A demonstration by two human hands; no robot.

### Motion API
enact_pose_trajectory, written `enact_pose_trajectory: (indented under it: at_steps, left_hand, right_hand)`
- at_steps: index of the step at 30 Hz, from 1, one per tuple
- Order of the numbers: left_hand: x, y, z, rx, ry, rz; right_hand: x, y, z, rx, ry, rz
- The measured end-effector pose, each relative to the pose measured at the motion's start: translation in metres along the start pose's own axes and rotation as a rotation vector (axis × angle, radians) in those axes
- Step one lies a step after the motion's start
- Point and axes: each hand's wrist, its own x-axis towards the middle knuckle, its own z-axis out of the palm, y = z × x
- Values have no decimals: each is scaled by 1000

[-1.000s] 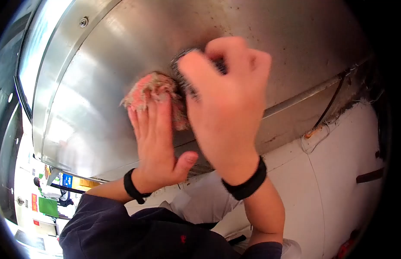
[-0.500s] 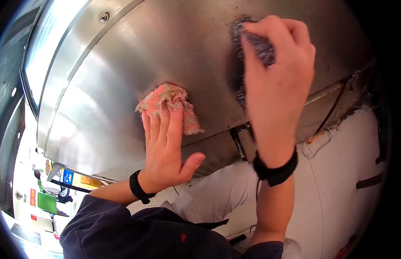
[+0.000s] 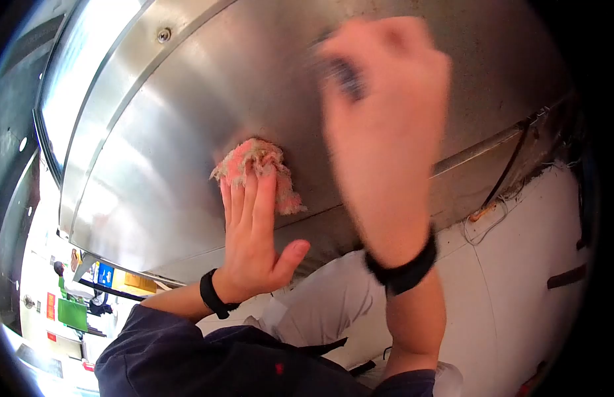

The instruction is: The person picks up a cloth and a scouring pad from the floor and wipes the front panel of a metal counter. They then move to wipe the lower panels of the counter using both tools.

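Note:
Long and flat, the fingers of my left hand (image 3: 248, 231) press a frayed pink cloth (image 3: 254, 162) against a shiny steel panel (image 3: 155, 152). The left thumb sticks out to the side, and the fingertips are partly hidden by the cloth. Up and to the right, my right hand (image 3: 389, 99) is closed around a dark grey scouring pad (image 3: 346, 78) at the panel's surface. Motion blurs this hand, and most of the pad is behind its fingers. Black bands circle both wrists.
A screw (image 3: 163, 35) sits in the panel's rim. Below the panel's lower edge, a dark cable (image 3: 506, 165) and thin wire hang before a white surface (image 3: 518, 264). My light trousers (image 3: 320, 291) show beneath my arms. Boxes (image 3: 138, 283) and a green object (image 3: 72, 313) lie far left.
My right hand has swept left across the panel with the scouring pad, and is more blurred. My left hand and the pink cloth are nearly unchanged, slightly lower in view.

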Motion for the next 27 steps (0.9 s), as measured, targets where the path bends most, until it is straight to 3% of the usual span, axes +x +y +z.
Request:
enact_pose_trajectory:
  at_steps: [3, 6, 8, 10, 13, 17, 22, 27]
  left_hand:
    - [5, 2, -3, -17, -20, 5]
    - [4, 0, -6, -39, -2, -30]
    - [3, -1, -4, -40, 24, -17]
    - [6, 2, -3, -56, 38, -3]
    - [15, 7, -2, -51, 66, 0]
    - [24, 7, -1, -66, 91, 11]
    - [37, 15, 5, -97, 122, 25]
    - [44, 19, 12, -76, 134, 21]
  right_hand:
    - [-6, -23, 9, 180, 5, 28]
    - [25, 23, -7, -15, 144, 27]
    - [25, 20, -5, -42, 154, 49]
    - [14, -1, 0, -82, 85, 59]
    - [3, -31, 11, 142, 14, 46]
    - [33, 27, -8, -6, 196, 89]
    - [12, -5, 1, 65, 39, 23]
    - [21, 21, -13, 14, 27, 80]
